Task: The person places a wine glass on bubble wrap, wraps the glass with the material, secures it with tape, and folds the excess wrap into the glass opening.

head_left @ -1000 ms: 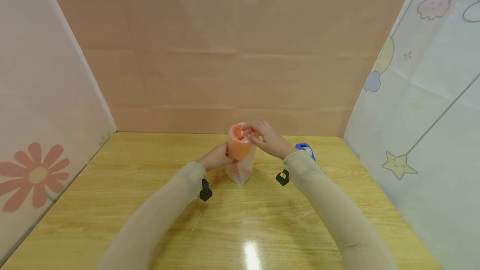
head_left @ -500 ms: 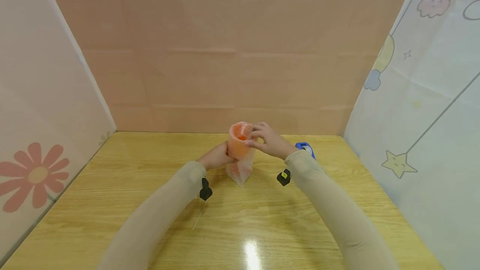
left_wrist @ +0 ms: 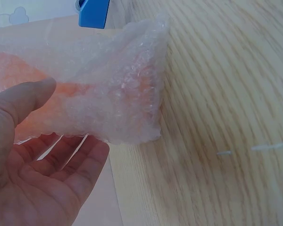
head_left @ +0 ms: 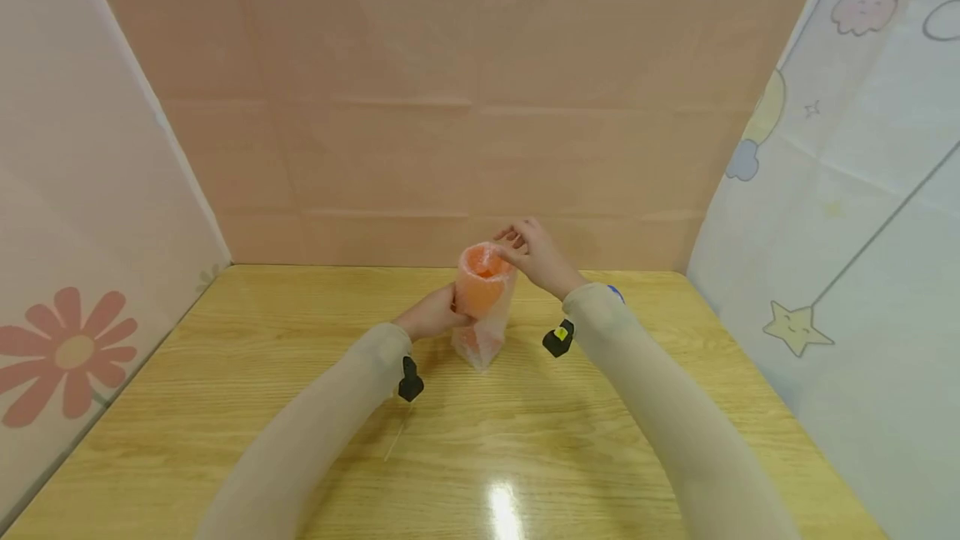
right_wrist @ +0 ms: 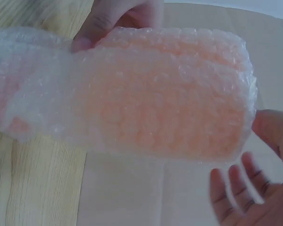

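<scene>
An orange cup-like thing wrapped in bubble wrap (head_left: 480,294) stands near the back of the table, its hollow top facing up. Below the orange part the wrap narrows, then flares to a pinkish foot, seen side-on in the right wrist view. My left hand (head_left: 433,314) grips it round the middle; in the left wrist view the thumb (left_wrist: 35,94) lies across the front and the fingers go behind. At the top edge, my right hand (head_left: 542,258) has its thumb right at the wrap's rim, with the other fingers spread loosely, apart from the wrap (right_wrist: 179,99).
A blue object (left_wrist: 94,13) lies to the right, mostly hidden by the right sleeve in the head view. A thin clear strip (head_left: 397,433) shows near the left forearm on the wooden table (head_left: 225,373). Printed sheets wall the table at the back and sides.
My right hand has come out of the wrap's opening, then moved up and back to the far right of the rim. The left hand keeps its grip in place.
</scene>
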`<state>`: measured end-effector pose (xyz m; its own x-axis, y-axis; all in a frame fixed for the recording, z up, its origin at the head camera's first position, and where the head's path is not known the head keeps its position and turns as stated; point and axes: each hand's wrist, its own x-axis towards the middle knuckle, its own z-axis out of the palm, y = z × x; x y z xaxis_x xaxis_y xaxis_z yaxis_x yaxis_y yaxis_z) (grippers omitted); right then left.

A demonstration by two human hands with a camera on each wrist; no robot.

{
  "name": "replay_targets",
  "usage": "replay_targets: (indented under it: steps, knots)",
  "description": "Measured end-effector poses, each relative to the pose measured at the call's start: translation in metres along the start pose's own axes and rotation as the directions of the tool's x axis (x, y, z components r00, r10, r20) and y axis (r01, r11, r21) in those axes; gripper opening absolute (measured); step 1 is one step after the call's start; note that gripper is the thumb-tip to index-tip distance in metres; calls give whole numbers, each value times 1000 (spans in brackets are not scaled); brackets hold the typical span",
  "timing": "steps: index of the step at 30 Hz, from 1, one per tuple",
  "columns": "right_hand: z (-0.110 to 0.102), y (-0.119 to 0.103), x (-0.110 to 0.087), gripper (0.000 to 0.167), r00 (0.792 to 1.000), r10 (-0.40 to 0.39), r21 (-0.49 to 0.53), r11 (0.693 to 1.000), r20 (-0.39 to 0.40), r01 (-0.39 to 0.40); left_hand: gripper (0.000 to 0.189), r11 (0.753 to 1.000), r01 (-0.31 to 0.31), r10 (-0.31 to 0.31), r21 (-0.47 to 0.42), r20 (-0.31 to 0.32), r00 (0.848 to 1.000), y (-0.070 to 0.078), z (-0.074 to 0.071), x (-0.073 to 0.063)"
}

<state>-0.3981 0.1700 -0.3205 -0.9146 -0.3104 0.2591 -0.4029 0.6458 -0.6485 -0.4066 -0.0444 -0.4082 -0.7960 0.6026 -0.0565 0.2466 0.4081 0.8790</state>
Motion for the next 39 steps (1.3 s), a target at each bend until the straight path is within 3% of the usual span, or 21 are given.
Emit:
replay_targets:
  steps: [5, 9, 13, 18, 22, 25, 29, 33, 35, 39]
  knots:
    - [2, 1, 8, 20, 985, 155, 129, 978, 77, -164, 66, 1000, 3, -3, -8, 9, 1000, -1, -1, -1]
    - [5, 2, 11, 19, 970, 224, 176, 955, 89, -237, 68, 1000, -2, 3, -10, 20, 1000, -2, -1, -2]
    - [8, 2, 13, 12, 972, 232, 114, 965, 36, -235, 68, 1000, -10, 10, 0, 20, 1000, -3, 0, -1]
    - [12, 1, 16, 8, 982, 191, -56, 980, -3, -191, 67, 1000, 0, 0, 18, 7, 1000, -3, 0, -1]
    - [12, -1, 19, 14, 989, 149, -168, 975, 17, -144, 66, 1000, 14, -14, 19, 1, 1000, -2, 0, -1]
    - [11, 1, 20, 15, 992, 112, -189, 977, 53, -100, 65, 1000, 16, -16, 16, -5, 1000, -3, 0, -1]
    - [4, 8, 16, 20, 986, 84, -10, 996, 143, -83, 66, 1000, 12, -12, 9, -7, 1000, -3, 0, 0]
    - [-10, 14, 6, 32, 968, 74, 232, 964, 238, -131, 66, 1000, 8, -7, 7, -9, 1000, -2, 1, 0]
    - [-17, 16, 0, 36, 963, 54, 271, 954, 265, -128, 66, 1000, 9, -9, 15, -13, 1000, -1, 2, 0]
    - [-30, 18, -10, 38, 962, 10, 221, 973, 272, -72, 65, 1000, 17, -17, 24, -17, 1000, -1, 2, 0]
